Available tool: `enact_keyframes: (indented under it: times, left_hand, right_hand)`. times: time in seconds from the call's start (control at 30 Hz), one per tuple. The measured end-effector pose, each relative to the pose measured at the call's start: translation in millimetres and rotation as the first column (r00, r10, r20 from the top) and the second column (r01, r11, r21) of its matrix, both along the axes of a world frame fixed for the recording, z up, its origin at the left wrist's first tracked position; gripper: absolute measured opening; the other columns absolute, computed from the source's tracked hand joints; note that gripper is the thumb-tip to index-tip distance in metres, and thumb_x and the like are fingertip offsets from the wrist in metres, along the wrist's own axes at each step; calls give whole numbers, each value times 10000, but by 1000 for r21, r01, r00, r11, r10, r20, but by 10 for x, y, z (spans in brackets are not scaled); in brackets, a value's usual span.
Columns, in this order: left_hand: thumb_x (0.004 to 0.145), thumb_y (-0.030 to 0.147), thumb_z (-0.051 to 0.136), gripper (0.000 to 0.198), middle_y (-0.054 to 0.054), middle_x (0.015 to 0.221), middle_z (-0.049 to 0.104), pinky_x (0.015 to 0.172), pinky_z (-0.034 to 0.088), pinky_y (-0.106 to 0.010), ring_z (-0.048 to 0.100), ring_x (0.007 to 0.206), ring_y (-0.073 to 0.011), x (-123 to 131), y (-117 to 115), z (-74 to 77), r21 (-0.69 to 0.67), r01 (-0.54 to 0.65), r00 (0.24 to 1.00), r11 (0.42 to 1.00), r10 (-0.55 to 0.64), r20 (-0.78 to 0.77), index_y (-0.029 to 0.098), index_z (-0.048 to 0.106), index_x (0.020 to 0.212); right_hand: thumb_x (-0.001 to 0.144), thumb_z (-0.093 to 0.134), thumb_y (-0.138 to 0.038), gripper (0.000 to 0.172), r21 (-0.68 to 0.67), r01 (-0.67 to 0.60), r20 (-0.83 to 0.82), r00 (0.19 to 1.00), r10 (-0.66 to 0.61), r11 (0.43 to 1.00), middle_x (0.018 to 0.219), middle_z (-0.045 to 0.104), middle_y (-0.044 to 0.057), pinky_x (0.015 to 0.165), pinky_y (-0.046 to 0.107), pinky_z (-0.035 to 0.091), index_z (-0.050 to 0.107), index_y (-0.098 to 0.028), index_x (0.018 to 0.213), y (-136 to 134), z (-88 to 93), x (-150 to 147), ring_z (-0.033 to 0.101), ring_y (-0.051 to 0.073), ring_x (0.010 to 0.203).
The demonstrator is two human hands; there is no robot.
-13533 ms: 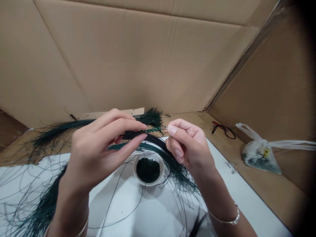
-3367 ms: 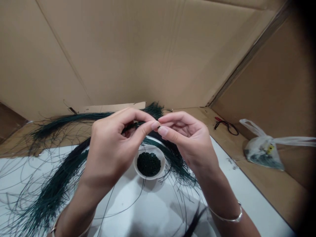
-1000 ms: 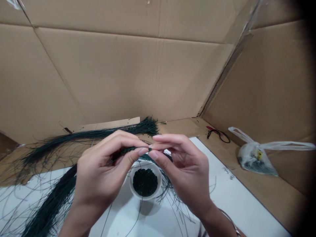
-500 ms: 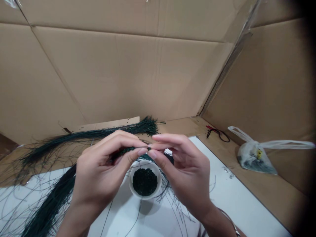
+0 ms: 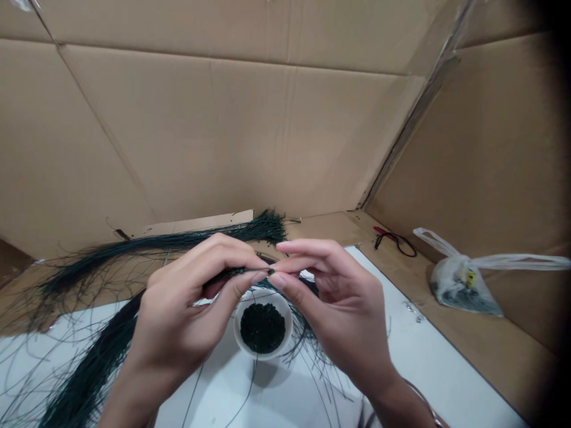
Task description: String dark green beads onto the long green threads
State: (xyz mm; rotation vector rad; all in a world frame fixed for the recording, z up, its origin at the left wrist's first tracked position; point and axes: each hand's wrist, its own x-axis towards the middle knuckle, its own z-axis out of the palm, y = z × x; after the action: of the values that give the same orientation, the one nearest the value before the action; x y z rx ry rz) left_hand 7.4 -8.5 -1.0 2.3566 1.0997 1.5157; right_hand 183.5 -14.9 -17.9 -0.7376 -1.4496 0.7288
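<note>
Our left grip (image 5: pixel 178 315) is closed firmly on the beaded strand (image 5: pixel 234 272), our right grip (image 5: pixel 343 312) pinches its tip, and we hold it steady at twelve o'clock from the bowl (image 5: pixel 263 355).

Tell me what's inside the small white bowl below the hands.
The small white bowl holds a heap of dark green beads. They cover its floor, so the bottom of the bowl, and anything beneath them, cannot be seen.
</note>
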Motion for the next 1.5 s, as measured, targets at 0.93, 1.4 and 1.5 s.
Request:
enact_keyframes:
  times: [0.93,1.4,1.5]
  left_hand:
    - [928,173,673,118,44,857,728,494,456,-206,672,690,-102,-1,-59,29,-131,24,1000,991,-26,-11,283,696,893]
    - [960,180,623,118,50,862,705,514,441,-202,655,716,-92,19,-30,21,-197,38,998,980,-47,-40,276,668,910]
    - [958,175,619,122,51,867,701,517,445,-203,656,719,-92,15,-15,15,-221,55,998,974,-62,-25,279,667,917]
  right_hand:
    - [887,798,-200,235,-24,69,196,978,-63,997,833,818,-66,748,220,606,708,-275,1090,-33,74,91,776,128,812]
    - [885,789,-178,235,-121,16,183,983,7,993,842,814,-92,764,172,575,712,-278,1084,-9,84,122,757,85,821]
    - [885,789,-179,243,-133,8,176,984,16,991,844,815,-94,738,172,571,712,-282,1091,3,72,120,758,82,823]
